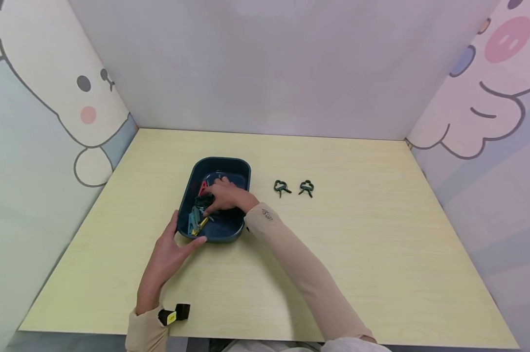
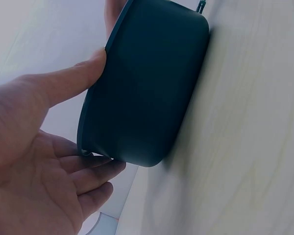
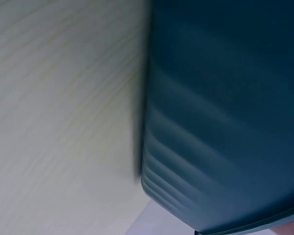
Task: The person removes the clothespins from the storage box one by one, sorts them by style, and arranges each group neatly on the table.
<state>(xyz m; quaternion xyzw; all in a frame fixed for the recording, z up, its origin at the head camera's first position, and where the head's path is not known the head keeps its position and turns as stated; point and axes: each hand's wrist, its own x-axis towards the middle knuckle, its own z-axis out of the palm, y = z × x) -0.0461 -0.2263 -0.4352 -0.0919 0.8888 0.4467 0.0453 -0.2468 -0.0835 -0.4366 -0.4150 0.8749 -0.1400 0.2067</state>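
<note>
A dark blue rectangular bin (image 1: 221, 235) sits on the table, holding several small clips. My left hand (image 1: 167, 256) grips its near left corner, the thumb on the near rim and the fingers along the left side. In the left wrist view, the thumb (image 2: 90, 68) presses the rim of the bin (image 2: 147, 88). My right hand (image 1: 226, 194) reaches inside, thumb and index finger around a dark green clip (image 1: 205, 199); whether they pinch it is unclear. Near it lie a red clip (image 1: 202, 187), teal clips (image 1: 193, 220) and a yellow clip (image 1: 200, 227). The right wrist view shows only the bin's outer wall (image 3: 210, 117).
Two dark green plant clips stand side by side right of the bin, a left one (image 1: 281, 187) and a right one (image 1: 306, 187). The light wooden table (image 1: 357, 254) meets a pale wall (image 1: 265, 68) behind, with cartoon-printed panels on both sides.
</note>
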